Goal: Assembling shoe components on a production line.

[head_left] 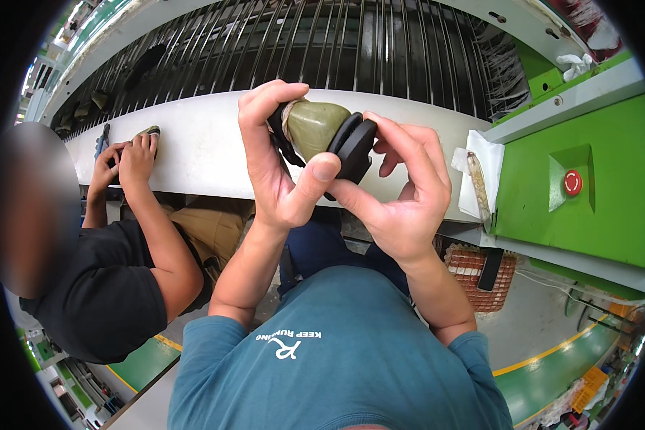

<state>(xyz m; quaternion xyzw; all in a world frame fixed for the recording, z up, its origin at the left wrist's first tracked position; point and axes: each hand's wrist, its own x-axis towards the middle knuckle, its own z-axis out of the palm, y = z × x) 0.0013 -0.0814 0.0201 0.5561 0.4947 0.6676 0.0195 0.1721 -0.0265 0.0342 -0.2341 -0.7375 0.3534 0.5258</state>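
Raised above the white ledge, a glossy olive-green shoe upper (314,127) points its rounded end towards a black shoe sole (356,149). My left hand (276,158) is closed round the upper, its thumb along the near side and its fingers at the back, where black material hangs down. Pinched between the thumb and index finger of my right hand (405,190) is the sole, its edge against or very close to the upper. Whether the two are joined, I cannot tell. The remaining fingers of my right hand are bent and spread behind it.
A white ledge (201,143) runs before a bed of metal rods (322,50). On the left, a co-worker's hands (129,158) handle another olive and black shoe piece. A green machine housing (537,179) with a red stop button (572,182) stands right, beside white paper (473,179) and a basket (473,276).
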